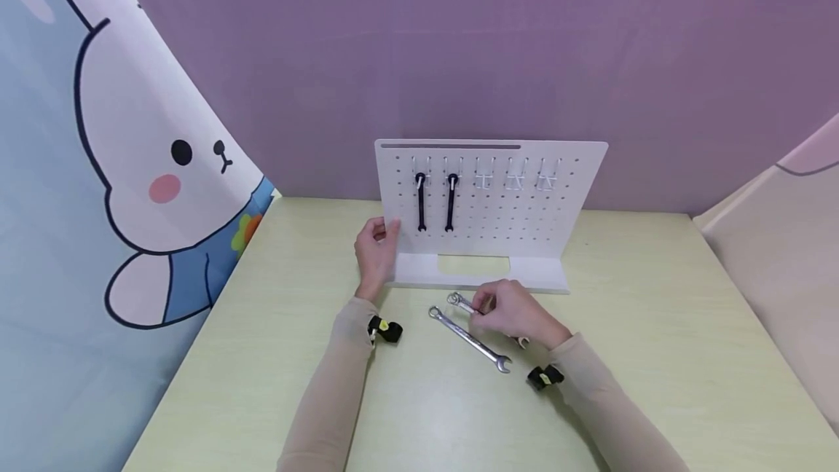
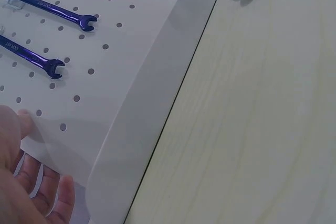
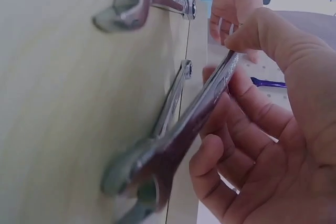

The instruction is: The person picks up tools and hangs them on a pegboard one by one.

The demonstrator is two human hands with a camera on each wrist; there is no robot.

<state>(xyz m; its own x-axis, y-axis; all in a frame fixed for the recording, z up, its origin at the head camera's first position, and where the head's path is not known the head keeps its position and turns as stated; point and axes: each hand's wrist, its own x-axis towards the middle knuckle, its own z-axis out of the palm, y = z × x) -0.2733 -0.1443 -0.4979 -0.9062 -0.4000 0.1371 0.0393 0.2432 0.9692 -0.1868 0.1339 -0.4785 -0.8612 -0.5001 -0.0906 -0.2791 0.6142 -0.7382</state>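
My left hand [image 1: 376, 253] holds the left edge of a white pegboard [image 1: 537, 245], thumb on the front face and fingers behind the edge. Two dark combination wrenches hang side by side from its left hooks; the left wrist view shows one wrench [image 2: 50, 8] as blue. In front of the base, my right hand [image 1: 514, 312] pinches a silver combination wrench [image 3: 194, 114] between thumb and fingers, its open jaw tilted toward the table. Another silver wrench [image 3: 170, 103] lies beneath it, partly hidden by the hand. A further silver wrench [image 1: 468, 339] lies nearer me on the table.
Three clear double hooks [image 1: 515, 179] on the pegboard's right side hold nothing. The board's base [image 1: 413, 268] has a rectangular cutout. Behind stands a purple backdrop [image 1: 485, 57], with a cartoon-printed cloth [image 1: 144, 137] at the left. Pale wood tabletop [image 1: 655, 326] extends on both sides.
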